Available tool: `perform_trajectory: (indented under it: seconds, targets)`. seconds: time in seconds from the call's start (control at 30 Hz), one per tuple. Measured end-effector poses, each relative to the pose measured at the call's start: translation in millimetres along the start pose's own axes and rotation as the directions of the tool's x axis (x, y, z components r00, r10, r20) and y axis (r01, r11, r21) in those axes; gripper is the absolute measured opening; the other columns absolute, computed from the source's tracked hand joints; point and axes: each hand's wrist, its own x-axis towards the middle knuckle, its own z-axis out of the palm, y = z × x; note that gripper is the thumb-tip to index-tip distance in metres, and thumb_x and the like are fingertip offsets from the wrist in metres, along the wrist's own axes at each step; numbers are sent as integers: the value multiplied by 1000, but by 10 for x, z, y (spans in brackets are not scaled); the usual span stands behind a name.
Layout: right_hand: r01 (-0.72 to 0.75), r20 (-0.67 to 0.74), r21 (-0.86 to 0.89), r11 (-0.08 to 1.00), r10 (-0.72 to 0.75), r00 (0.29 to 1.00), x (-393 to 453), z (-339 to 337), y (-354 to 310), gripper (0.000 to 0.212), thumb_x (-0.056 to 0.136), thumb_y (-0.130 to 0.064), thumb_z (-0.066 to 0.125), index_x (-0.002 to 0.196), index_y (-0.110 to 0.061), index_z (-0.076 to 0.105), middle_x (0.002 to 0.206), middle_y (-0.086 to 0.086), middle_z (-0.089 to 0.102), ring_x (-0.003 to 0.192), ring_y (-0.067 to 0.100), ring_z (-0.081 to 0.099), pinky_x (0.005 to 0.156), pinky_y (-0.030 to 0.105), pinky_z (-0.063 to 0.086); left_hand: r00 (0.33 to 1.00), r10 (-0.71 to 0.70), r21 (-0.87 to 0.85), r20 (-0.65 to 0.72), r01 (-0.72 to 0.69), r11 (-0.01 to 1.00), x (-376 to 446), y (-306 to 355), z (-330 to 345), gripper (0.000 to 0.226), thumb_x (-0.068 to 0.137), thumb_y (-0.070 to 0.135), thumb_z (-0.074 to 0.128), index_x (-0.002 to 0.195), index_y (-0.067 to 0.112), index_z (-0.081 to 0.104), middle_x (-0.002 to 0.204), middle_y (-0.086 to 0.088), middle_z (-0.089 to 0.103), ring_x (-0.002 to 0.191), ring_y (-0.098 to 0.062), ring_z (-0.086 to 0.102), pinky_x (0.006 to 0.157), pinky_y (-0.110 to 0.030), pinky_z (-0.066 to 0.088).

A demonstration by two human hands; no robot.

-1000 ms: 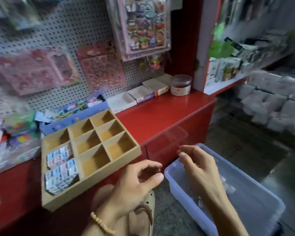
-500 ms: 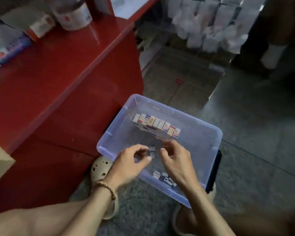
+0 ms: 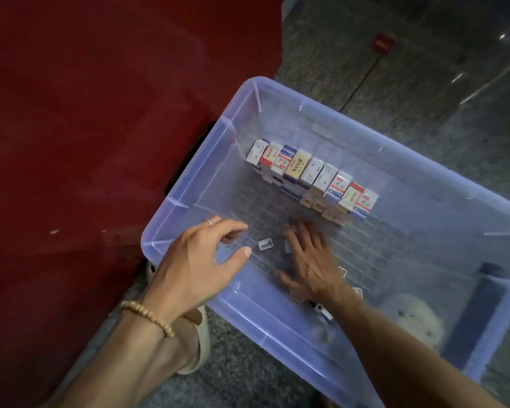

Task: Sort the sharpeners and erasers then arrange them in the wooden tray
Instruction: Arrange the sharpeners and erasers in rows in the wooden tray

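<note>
Sharpener (image 3: 266,243) lies on the bare floor of the plastic bin (image 3: 186,184), between both hands. Left hand (image 3: 200,260) hovers, fingers loosely spread, empty; right hand (image 3: 309,260) is blurred, fingers spread flat. Boxed erasers (image 3: 312,175) line the far side, red cabinet (image 3: 100,128) left.

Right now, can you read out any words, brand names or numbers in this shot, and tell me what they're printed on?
No text can be read for certain.
Boxes stacked in a row inside the clear plastic bin: printed labels, red, blue and tan, too small and blurred to read.
Small metal sharpener on the bin floor: no marking visible.
Red cabinet: no lettering.
</note>
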Motion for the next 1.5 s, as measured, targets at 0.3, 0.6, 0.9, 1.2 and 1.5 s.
perform_trajectory:
  seconds: [0.3, 0.6, 0.9, 1.2, 1.5]
  targets:
    - [368, -206, -159, 916, -395, 895, 617, 361, -45, 38, 98, -41, 47, 122, -17, 63, 131, 21, 56, 120, 38, 45, 100, 54, 42, 996, -76, -72, -48, 73, 995, 46, 6, 35, 43, 80, 50, 60, 115, 26, 67, 100, 16, 65, 97, -3, 62, 74, -23, 53]
    - [392, -292, -97, 915, -403, 868, 720, 206, 141, 19, 92, -23, 69, 90, -7, 58, 101, 20, 59, 74, 38, 59, 48, 38, 48, 998, -62, -41, 19, 63, 997, 54, -8, 31, 45, 80, 53, 58, 117, 30, 65, 102, 16, 64, 98, 0, 60, 78, -24, 52]
    - [-328, 55, 864, 382, 576, 816, 69, -700, 23, 25, 88, -22, 71, 65, -14, 64, 54, -11, 55, 53, 7, 48, 58, 27, 38, 946, 35, 132, 322, -82, 988, 289, 161, 242, 44, 88, 45, 64, 127, 26, 59, 117, 8, 63, 111, -10, 58, 96, -31, 46]
    - [-62, 58, 998, -25, 786, 615, -1027, -1364, -11, 26, 88, -29, 73, 64, -25, 63, 52, -14, 50, 51, 10, 42, 53, 24, 31, 633, 123, 172, 764, -385, 907, 711, 500, 1253, 60, 85, 39, 70, 139, 25, 48, 132, -3, 57, 116, -17, 55, 97, -30, 45]
    - [-118, 95, 992, -42, 865, 492, -1140, -1191, -83, 21, 85, -32, 74, 69, -24, 64, 55, -16, 56, 57, 10, 49, 68, 34, 40, 400, 263, 120, 878, -716, 688, 822, 386, 1880, 61, 78, 44, 70, 132, 33, 45, 125, -1, 55, 112, -28, 47, 90, -41, 47]
